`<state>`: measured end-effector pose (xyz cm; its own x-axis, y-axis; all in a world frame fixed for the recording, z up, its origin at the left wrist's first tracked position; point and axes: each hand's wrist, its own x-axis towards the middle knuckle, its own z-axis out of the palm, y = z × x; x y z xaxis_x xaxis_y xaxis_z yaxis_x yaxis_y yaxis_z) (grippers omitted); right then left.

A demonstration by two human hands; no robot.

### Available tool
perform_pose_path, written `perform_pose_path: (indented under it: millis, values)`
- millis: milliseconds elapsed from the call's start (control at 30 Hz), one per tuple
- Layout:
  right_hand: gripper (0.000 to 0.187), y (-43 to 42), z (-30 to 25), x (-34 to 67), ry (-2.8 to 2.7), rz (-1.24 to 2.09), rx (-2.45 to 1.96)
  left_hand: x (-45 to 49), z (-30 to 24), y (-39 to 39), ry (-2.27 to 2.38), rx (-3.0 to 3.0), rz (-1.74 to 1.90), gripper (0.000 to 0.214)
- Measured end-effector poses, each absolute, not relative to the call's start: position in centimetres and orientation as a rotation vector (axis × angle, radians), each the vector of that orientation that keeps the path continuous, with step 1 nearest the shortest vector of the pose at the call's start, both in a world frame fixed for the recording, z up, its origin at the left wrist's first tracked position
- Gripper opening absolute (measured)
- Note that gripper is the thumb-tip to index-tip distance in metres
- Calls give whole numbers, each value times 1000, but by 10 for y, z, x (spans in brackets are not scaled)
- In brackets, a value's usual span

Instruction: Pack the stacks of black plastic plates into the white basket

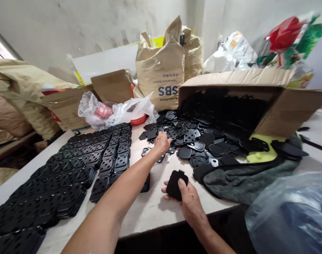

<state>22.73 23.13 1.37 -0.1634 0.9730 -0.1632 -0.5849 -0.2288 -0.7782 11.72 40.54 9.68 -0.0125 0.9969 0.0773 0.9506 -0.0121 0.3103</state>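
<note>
My right hand (190, 201) grips a black rubber pad (174, 186) near the table's front edge, thumb on its flat face and fingers behind. A small tab sticks up from the pad's top. Stretched forward, my left hand (162, 141) is at the near left edge of a loose heap of black pads (189, 137). Its thumb stands apart from the fingers, and I see nothing held in it; the fingertips are partly hidden. Some heaped pads have holes, others ridges. To the left, stacks of black pads with holes (94, 159) stand in rows.
Behind the heap, a cardboard box (272, 113) lies with its opening towards me. A tan SBS sack (159, 70) and a red basket (138, 120) under clear plastic stand at the back. Grey cloth (230, 181) and a clear plastic bag (290, 211) lie at the right.
</note>
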Motion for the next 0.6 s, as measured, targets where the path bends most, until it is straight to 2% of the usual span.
perform_pose_path:
  millis: [133, 267, 400, 467, 600]
  values:
    - [55, 232, 15, 228, -696, 1719, -812, 121, 92, 436, 1918, 2188, 292, 62]
    - [56, 233, 17, 227, -711, 1716, -836, 114, 94, 449, 1818, 2231, 226, 57]
    - [56, 233, 17, 226, -716, 1708, -833, 109, 95, 449, 1804, 2204, 324, 50]
    - [56, 233, 16, 226, -708, 1710, -832, 107, 96, 445, 1797, 2146, 408, 40]
    - [57, 236, 13, 227, -659, 1705, -809, 103, 104, 417, 1753, 1924, 562, 3]
